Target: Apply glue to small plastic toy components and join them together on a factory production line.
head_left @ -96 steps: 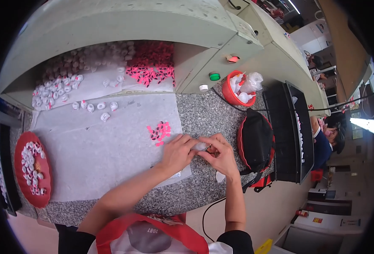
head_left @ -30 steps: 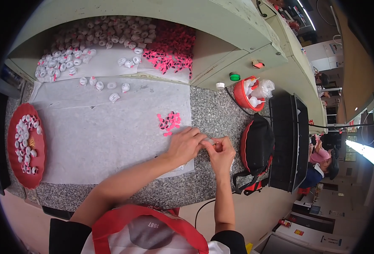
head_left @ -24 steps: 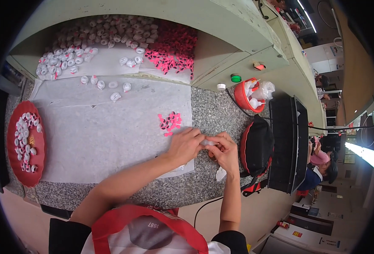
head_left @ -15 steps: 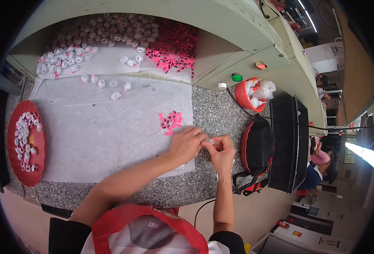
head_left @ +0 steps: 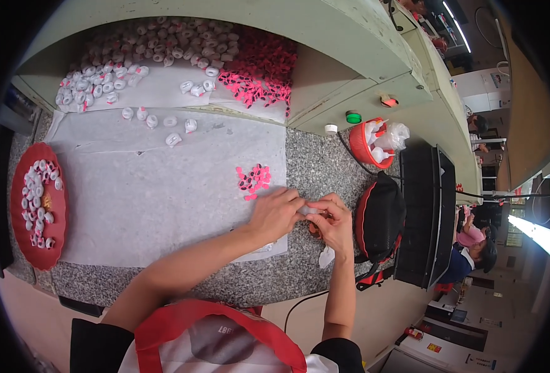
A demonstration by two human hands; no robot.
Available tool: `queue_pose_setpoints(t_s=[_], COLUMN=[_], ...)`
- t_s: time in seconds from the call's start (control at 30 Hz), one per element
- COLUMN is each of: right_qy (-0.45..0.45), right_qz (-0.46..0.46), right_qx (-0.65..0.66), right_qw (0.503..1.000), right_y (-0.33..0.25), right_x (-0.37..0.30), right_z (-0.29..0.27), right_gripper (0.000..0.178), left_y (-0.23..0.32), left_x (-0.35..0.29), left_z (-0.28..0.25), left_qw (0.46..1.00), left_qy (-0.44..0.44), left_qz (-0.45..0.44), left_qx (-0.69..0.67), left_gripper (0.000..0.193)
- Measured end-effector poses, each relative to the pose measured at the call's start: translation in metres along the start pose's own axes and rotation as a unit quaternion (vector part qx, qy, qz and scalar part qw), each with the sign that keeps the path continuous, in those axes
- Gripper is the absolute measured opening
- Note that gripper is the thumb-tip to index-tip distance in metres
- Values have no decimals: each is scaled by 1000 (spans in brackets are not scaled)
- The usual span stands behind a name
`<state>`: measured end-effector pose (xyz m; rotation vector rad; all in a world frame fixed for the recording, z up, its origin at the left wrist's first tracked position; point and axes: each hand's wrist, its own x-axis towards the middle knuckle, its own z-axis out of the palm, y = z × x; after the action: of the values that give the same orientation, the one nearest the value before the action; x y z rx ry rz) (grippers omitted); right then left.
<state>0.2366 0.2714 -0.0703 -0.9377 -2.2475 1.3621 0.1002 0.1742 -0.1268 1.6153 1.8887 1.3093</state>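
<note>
My left hand (head_left: 276,212) and my right hand (head_left: 335,222) meet over the right edge of the white paper sheet (head_left: 157,199). Both pinch a small whitish piece (head_left: 308,210); fingers cover much of it. Just beyond my left hand lies a loose group of small pink-and-black pieces (head_left: 254,180). Under my right hand an orange-brown thing (head_left: 315,230) partly shows, its kind unclear. A white scrap or nozzle-like piece (head_left: 326,257) sits by my right wrist. Several white ring-shaped pieces (head_left: 173,139) rest near the sheet's far edge.
A red scalloped tray (head_left: 54,244) of white-and-pink pieces stands far left. Heaps of white rings (head_left: 163,40) and pink pieces (head_left: 262,62) fill the shelf. On the right are a red basket (head_left: 361,148) of white bottles, a black bag (head_left: 385,214) and a black crate (head_left: 419,211).
My right hand has shifted slightly right and turned, baring more of the whitish piece. The orange-brown thing and the white piece by my wrist now show. My left hand keeps its hold.
</note>
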Motion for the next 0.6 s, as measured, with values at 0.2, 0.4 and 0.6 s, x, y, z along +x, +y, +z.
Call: queue_pose_setpoints(t_s=[0.2,0.4,0.6], right_qy=[212,31,89], right_qz=[-78,-19,-39], right_qx=[-148,-45,-56], right_qw=[963,998,994], right_y=[15,-8,12], right_x=[-14,-4,-9], right_z=[37,6,23], right_gripper=[27,26,23], left_y=[0,-3,0], left_x=[0,0,1], left_z=[3,-1,1], left_qw=[1000,1000,1000], left_qy=[26,3,6], left_qz=[11,12,4], left_qx=[-3,16,9], left_gripper=[23,22,23])
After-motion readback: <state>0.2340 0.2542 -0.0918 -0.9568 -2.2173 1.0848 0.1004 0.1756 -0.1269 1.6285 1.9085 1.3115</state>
